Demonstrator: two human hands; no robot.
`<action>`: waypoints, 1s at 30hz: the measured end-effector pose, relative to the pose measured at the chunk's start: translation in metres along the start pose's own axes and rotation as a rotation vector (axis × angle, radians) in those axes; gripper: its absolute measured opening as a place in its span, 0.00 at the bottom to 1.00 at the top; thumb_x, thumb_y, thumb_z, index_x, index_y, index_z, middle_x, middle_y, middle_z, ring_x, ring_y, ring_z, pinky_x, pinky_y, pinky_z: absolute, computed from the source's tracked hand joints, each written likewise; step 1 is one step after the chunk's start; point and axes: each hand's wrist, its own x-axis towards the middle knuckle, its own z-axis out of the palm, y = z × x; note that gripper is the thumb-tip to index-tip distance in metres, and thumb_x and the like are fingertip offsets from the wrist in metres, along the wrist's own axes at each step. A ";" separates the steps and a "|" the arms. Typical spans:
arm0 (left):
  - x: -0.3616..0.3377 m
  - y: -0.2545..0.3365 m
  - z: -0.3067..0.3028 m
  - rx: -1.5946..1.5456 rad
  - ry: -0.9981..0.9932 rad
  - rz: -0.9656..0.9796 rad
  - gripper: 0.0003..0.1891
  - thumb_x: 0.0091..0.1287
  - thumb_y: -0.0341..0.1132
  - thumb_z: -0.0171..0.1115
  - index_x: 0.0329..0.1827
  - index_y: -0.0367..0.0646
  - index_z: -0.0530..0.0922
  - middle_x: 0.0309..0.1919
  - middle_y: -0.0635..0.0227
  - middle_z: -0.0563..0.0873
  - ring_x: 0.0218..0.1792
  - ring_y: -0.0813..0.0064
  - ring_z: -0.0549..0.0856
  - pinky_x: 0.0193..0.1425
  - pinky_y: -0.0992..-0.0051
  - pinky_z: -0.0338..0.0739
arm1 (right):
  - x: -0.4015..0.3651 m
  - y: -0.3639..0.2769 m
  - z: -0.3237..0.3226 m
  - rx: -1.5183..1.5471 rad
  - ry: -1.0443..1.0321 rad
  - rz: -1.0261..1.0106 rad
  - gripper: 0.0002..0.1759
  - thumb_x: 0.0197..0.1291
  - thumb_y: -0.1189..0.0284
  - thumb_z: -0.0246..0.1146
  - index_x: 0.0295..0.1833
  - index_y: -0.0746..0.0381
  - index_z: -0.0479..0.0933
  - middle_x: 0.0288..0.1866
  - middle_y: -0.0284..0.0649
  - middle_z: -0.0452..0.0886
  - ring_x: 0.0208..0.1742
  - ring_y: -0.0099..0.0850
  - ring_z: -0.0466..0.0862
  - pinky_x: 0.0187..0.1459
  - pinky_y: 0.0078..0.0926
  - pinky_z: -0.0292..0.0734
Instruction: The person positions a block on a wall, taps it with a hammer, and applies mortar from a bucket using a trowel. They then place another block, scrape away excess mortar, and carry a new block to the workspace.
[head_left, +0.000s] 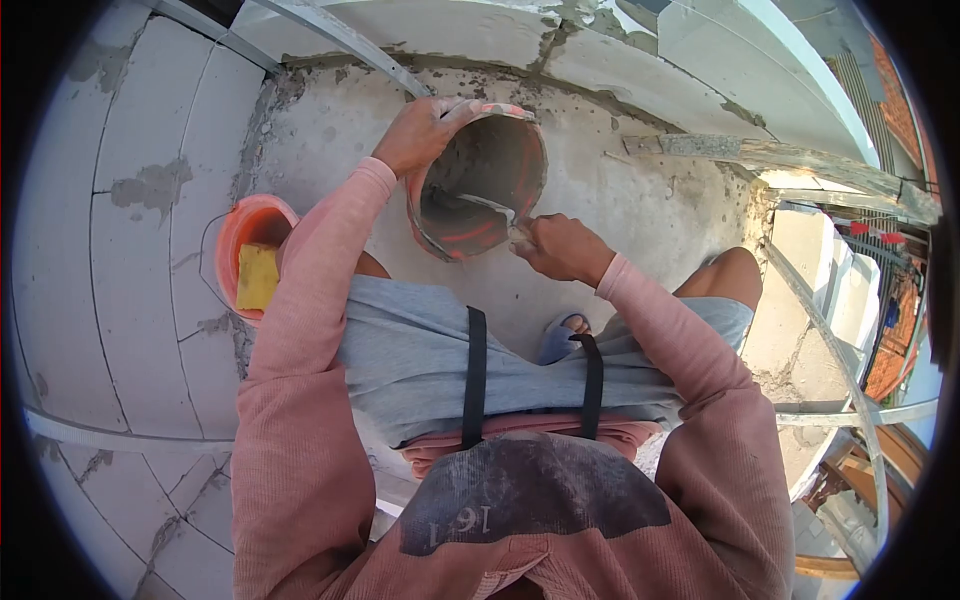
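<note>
A mortar-smeared bucket (478, 165) is tilted so that its mouth faces me, with grey residue coating the inside. My left hand (425, 132) grips its rim at the upper left. In my right hand (562, 248) is a trowel (490, 205), its handle wrapped by my fingers. The trowel's blade reaches into the bucket near the lower inside wall. How much mortar lies inside is hard to tell.
A smaller orange bucket (262, 225) with a yellow sponge (258, 277) stands at left beside the block wall (135, 225). Metal bars (350, 40) lean at the top. A wooden beam (780, 155) crosses at right, above an open drop towards tiled roofs.
</note>
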 end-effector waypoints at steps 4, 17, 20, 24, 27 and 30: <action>-0.005 0.005 -0.003 -0.083 -0.015 -0.071 0.32 0.76 0.62 0.56 0.59 0.38 0.86 0.49 0.53 0.90 0.50 0.61 0.87 0.61 0.66 0.77 | -0.001 0.004 -0.021 0.032 0.192 0.086 0.23 0.72 0.57 0.58 0.57 0.67 0.78 0.44 0.61 0.86 0.43 0.60 0.87 0.47 0.55 0.83; -0.003 0.005 0.018 -0.075 -0.025 0.025 0.31 0.77 0.59 0.57 0.59 0.35 0.85 0.50 0.57 0.90 0.50 0.65 0.86 0.61 0.70 0.77 | 0.014 -0.016 -0.024 0.529 -0.301 0.161 0.28 0.72 0.49 0.60 0.54 0.65 0.81 0.44 0.48 0.86 0.29 0.42 0.88 0.37 0.38 0.86; -0.005 0.008 0.010 -0.172 -0.036 -0.062 0.31 0.76 0.59 0.58 0.58 0.35 0.86 0.47 0.61 0.89 0.49 0.74 0.84 0.59 0.74 0.77 | 0.015 0.009 -0.011 1.055 -0.416 0.221 0.28 0.73 0.45 0.60 0.58 0.61 0.79 0.40 0.39 0.82 0.19 0.24 0.78 0.20 0.24 0.75; 0.001 -0.003 -0.006 -0.241 -0.010 -0.153 0.30 0.76 0.59 0.60 0.56 0.36 0.87 0.45 0.64 0.88 0.46 0.78 0.82 0.55 0.77 0.77 | 0.031 0.031 0.048 1.662 -0.465 0.131 0.27 0.77 0.46 0.56 0.64 0.58 0.74 0.36 0.35 0.80 0.15 0.18 0.71 0.12 0.15 0.64; 0.004 -0.016 -0.014 -0.312 0.078 -0.215 0.29 0.75 0.56 0.62 0.58 0.34 0.86 0.46 0.66 0.88 0.46 0.77 0.83 0.55 0.75 0.77 | 0.033 0.034 0.068 1.890 -0.514 0.091 0.27 0.79 0.48 0.53 0.66 0.59 0.71 0.37 0.37 0.79 0.14 0.19 0.70 0.11 0.15 0.64; 0.005 -0.024 -0.020 -0.492 0.148 -0.229 0.28 0.75 0.55 0.62 0.57 0.35 0.86 0.45 0.68 0.88 0.45 0.78 0.82 0.55 0.76 0.77 | 0.011 0.045 0.063 2.007 -0.499 0.046 0.26 0.81 0.49 0.50 0.67 0.59 0.70 0.38 0.40 0.79 0.14 0.19 0.69 0.11 0.15 0.64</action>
